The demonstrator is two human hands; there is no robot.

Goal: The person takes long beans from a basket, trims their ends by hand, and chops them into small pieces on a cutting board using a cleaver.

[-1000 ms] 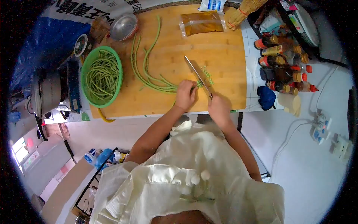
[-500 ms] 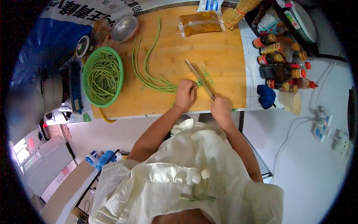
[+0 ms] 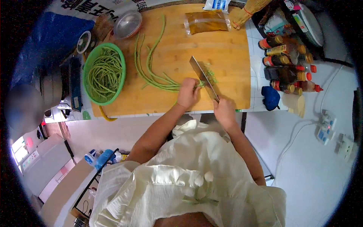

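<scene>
My left hand (image 3: 188,93) is closed around the ends of several long green beans (image 3: 154,78), which trail leftward and up over the wooden board (image 3: 181,49). In my right hand (image 3: 224,110) is the handle of a kitchen knife (image 3: 204,78), its broad blade slanting up and left, just right of my left fingers. Small chopped bean pieces (image 3: 212,75) lie beside the blade on its right, partly hidden by it. At the left of the board, a green basket (image 3: 123,75) holds a heap of whole long beans (image 3: 104,73).
A metal bowl (image 3: 127,24) stands at the board's back left. Along the back lie a brown-filled bag (image 3: 207,22) and a straw brush (image 3: 245,15). Sauce bottles (image 3: 280,60) and a dark blue bundle (image 3: 270,97) sit to the right. A power strip (image 3: 326,126) lies further right.
The camera view has shifted slightly. The knife has moved a little relative to the bean ends, and my left hand still grips the beans.
</scene>
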